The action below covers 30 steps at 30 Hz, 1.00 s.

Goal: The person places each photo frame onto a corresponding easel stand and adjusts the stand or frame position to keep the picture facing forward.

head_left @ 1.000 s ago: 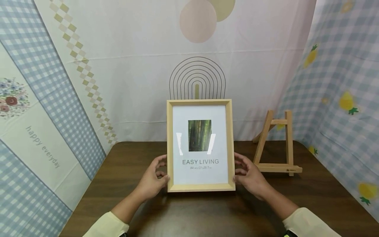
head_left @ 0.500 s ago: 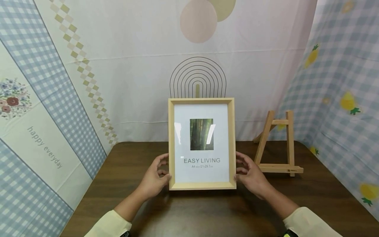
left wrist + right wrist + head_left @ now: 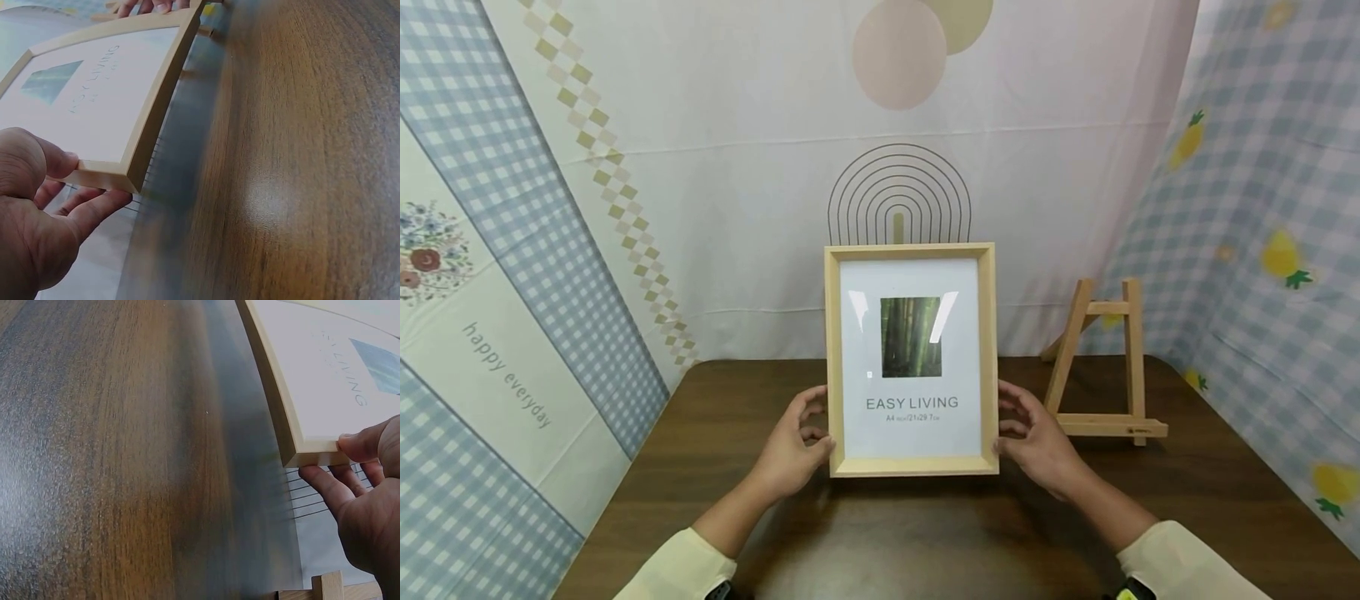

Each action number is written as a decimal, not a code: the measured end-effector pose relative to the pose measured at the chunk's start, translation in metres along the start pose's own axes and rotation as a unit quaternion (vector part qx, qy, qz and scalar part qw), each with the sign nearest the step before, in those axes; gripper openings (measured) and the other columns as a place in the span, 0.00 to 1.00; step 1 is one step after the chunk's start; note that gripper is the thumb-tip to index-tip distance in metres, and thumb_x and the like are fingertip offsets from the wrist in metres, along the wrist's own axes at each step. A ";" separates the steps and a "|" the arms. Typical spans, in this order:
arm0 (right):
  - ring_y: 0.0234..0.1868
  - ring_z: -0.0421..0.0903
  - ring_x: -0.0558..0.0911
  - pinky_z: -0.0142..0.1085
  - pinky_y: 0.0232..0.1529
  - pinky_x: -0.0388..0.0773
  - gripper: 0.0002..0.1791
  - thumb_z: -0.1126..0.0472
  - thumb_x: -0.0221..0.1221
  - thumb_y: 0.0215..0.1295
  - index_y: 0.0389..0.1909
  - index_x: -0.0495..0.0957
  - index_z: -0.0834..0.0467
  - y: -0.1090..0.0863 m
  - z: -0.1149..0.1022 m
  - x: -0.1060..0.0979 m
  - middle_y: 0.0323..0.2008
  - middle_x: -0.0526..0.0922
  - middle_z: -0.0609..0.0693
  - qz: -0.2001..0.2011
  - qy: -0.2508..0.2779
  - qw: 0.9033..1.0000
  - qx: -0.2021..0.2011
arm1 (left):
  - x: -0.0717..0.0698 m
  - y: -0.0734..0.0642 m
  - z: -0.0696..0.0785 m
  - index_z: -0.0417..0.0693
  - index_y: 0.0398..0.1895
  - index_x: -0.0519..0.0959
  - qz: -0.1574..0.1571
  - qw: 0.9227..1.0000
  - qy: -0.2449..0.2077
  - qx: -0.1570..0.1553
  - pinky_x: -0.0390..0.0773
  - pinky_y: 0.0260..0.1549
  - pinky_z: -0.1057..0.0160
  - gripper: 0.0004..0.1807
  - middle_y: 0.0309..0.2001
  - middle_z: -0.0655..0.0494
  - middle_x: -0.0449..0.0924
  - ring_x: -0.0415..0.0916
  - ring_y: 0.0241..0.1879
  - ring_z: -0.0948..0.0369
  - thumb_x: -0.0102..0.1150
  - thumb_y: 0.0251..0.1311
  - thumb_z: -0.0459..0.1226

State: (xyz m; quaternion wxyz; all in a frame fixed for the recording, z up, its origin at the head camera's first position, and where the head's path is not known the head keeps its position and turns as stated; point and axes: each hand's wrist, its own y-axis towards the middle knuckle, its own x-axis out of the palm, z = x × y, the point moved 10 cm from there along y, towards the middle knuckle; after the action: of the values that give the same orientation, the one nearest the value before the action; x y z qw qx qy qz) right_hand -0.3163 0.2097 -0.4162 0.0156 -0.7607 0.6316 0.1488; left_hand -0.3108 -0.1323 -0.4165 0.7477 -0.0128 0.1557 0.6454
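Note:
A light wooden picture frame (image 3: 912,468) stands upright above the dark table, its face toward me. Behind its glass are a white sheet (image 3: 865,437) lettered "EASY LIVING" and a small bamboo picture (image 3: 910,337). My left hand (image 3: 793,446) grips the lower left side, thumb at the front edge and fingers along the side, as the left wrist view shows with the thumb (image 3: 59,161). On the opposite side my right hand (image 3: 1037,442) holds the frame the same way; its thumb (image 3: 365,440) shows in the right wrist view. Fingertips behind the frame are partly hidden.
A small wooden easel (image 3: 1135,358) stands on the table to the right, close to my right hand. The brown wooden table (image 3: 895,542) reaches back to a white patterned cloth (image 3: 737,208). Checked cloths hang at the left (image 3: 535,192) and right (image 3: 1262,317).
Both hands keep hold of the picture frame, which has risen slightly in the head view and shifted a little to the right. The light reflections on its glass have moved. The easel stays put.

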 end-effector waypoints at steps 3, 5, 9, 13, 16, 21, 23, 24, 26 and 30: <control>0.54 0.62 0.79 0.40 0.43 0.85 0.49 0.84 0.62 0.56 0.78 0.55 0.59 0.000 -0.002 -0.001 0.66 0.68 0.67 0.002 0.001 1.000 -0.007 | 0.001 0.001 0.002 0.53 0.74 0.63 0.000 1.000 0.001 0.007 0.86 0.32 0.52 0.40 0.61 0.43 0.73 0.79 0.42 0.50 0.61 0.61 0.19; 0.54 0.62 0.79 0.40 0.42 0.85 0.49 0.84 0.62 0.57 0.78 0.55 0.59 0.000 -0.002 -0.002 0.66 0.68 0.66 0.003 0.001 1.000 -0.010 | 0.001 0.002 0.003 0.53 0.74 0.63 0.001 1.000 0.003 0.011 0.85 0.31 0.55 0.40 0.61 0.43 0.73 0.79 0.42 0.50 0.61 0.61 0.19; 0.54 0.62 0.79 0.40 0.42 0.85 0.49 0.83 0.62 0.57 0.78 0.55 0.59 -0.001 -0.005 -0.003 0.66 0.68 0.66 0.006 -0.002 1.000 -0.013 | 0.002 0.004 0.005 0.53 0.74 0.63 0.001 1.000 0.001 0.014 0.85 0.31 0.58 0.40 0.61 0.42 0.73 0.79 0.42 0.50 0.61 0.61 0.19; 0.55 0.63 0.78 0.39 0.42 0.84 0.48 0.83 0.62 0.58 0.78 0.55 0.59 -0.001 -0.006 -0.005 0.66 0.67 0.66 0.008 -0.005 1.000 -0.012 | 0.003 0.005 0.005 0.53 0.74 0.64 0.001 1.000 -0.003 0.017 0.84 0.31 0.58 0.40 0.61 0.42 0.73 0.80 0.43 0.49 0.61 0.61 0.19; 0.56 0.63 0.78 0.39 0.43 0.84 0.49 0.83 0.61 0.58 0.78 0.55 0.59 0.000 -0.006 -0.005 0.66 0.67 0.66 0.010 -0.007 1.000 -0.009 | 0.003 0.005 0.006 0.53 0.74 0.64 0.001 1.000 -0.004 0.020 0.84 0.32 0.59 0.40 0.61 0.42 0.74 0.80 0.43 0.49 0.61 0.61 0.18; 0.57 0.63 0.78 0.39 0.43 0.84 0.49 0.83 0.62 0.58 0.79 0.55 0.58 0.001 -0.006 -0.006 0.66 0.67 0.66 0.014 -0.012 1.000 -0.009 | 0.003 0.006 0.007 0.52 0.74 0.63 0.002 1.000 0.000 0.020 0.84 0.32 0.60 0.40 0.61 0.42 0.74 0.80 0.44 0.49 0.61 0.61 0.18; 0.57 0.63 0.78 0.39 0.43 0.84 0.49 0.83 0.62 0.58 0.79 0.55 0.58 0.001 -0.006 -0.007 0.66 0.67 0.66 0.015 -0.015 1.000 -0.011 | 0.003 0.006 0.008 0.51 0.74 0.63 0.003 1.000 0.000 0.023 0.84 0.32 0.60 0.40 0.61 0.42 0.74 0.80 0.44 0.49 0.61 0.61 0.18; 0.57 0.64 0.78 0.39 0.43 0.84 0.49 0.83 0.62 0.59 0.79 0.55 0.58 0.001 -0.006 -0.007 0.66 0.67 0.66 0.015 -0.015 1.000 -0.013 | 0.004 0.006 0.008 0.51 0.74 0.63 0.003 1.000 -0.001 0.024 0.84 0.32 0.60 0.40 0.61 0.42 0.73 0.80 0.44 0.49 0.61 0.61 0.18; 0.57 0.64 0.78 0.39 0.44 0.84 0.49 0.83 0.62 0.58 0.79 0.55 0.58 0.001 -0.006 -0.008 0.66 0.67 0.67 0.015 -0.017 1.000 -0.016 | 0.004 0.007 0.008 0.51 0.74 0.63 0.002 1.000 -0.001 0.026 0.84 0.32 0.60 0.40 0.61 0.42 0.74 0.80 0.44 0.49 0.61 0.61 0.18; 0.56 0.64 0.78 0.39 0.43 0.84 0.49 0.83 0.61 0.58 0.79 0.54 0.59 0.001 -0.005 -0.010 0.66 0.67 0.67 0.015 -0.019 0.999 -0.022 | 0.006 0.008 0.009 0.51 0.74 0.63 -0.002 0.999 0.001 0.035 0.84 0.33 0.60 0.39 0.61 0.42 0.73 0.80 0.44 0.49 0.61 0.62 0.19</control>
State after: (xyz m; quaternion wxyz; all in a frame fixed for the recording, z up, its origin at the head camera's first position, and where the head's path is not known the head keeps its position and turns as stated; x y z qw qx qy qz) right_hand -0.3176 0.2182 -0.4084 0.0088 -0.7481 0.6395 0.1771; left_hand -0.3161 -0.1230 -0.4081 0.7489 0.0125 0.1787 0.6380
